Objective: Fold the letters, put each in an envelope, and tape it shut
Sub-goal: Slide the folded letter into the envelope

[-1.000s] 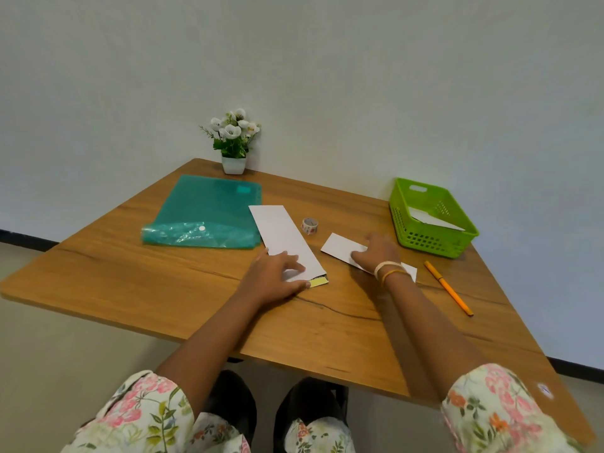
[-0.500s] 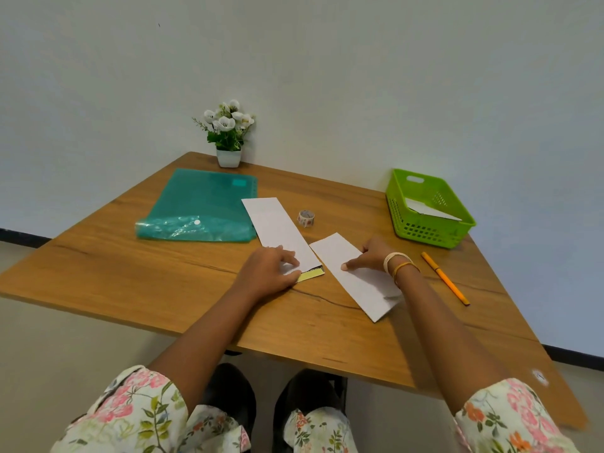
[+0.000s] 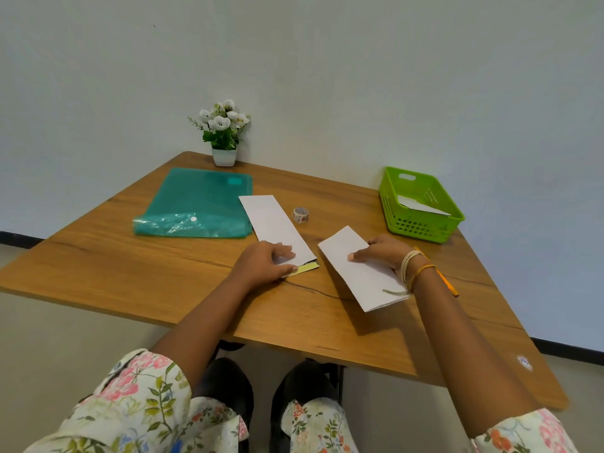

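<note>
Envelope (image 3: 276,227): pinned flat on bench (image 3: 130,269) under left hand (image 3: 261,264), fingers spread, mouth at 5 o'clock for loading. Folded letter (image 3: 361,273): right hand (image 3: 384,253) fingers pinch its edge.

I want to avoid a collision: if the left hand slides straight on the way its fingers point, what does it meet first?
The left hand points right along the envelope; past its end, the folded letter under the right hand probably comes first.

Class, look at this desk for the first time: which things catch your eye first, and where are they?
The bright green basket at the far right of the table stands out, a white paper inside it. Mid-table, the right hand presses a folded white letter, while the left hand rests on a long white envelope beside a teal folder.
</note>
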A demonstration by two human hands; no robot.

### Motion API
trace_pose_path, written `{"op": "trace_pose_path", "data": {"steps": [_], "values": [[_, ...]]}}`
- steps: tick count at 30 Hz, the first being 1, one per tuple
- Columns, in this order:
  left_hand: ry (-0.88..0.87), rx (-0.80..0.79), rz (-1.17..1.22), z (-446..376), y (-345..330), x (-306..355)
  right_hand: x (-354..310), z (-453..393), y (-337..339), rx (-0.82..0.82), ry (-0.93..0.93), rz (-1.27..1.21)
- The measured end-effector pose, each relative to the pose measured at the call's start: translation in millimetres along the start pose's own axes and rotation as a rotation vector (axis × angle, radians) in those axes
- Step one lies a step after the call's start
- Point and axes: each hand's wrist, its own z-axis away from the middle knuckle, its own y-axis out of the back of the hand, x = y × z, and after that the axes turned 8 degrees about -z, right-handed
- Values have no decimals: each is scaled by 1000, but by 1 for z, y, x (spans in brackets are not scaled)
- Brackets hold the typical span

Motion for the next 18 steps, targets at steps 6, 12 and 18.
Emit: {"op": "trace_pose_path", "data": {"steps": [6, 12, 18], "values": [[52, 34, 25, -2, -3, 0, 0, 16, 0, -157, -100, 13], [73, 99, 72, 2, -6, 2, 5, 19, -14, -158, -172, -50], [53, 160, 86, 6, -4, 6, 4, 13, -29, -143, -66, 139]]}}
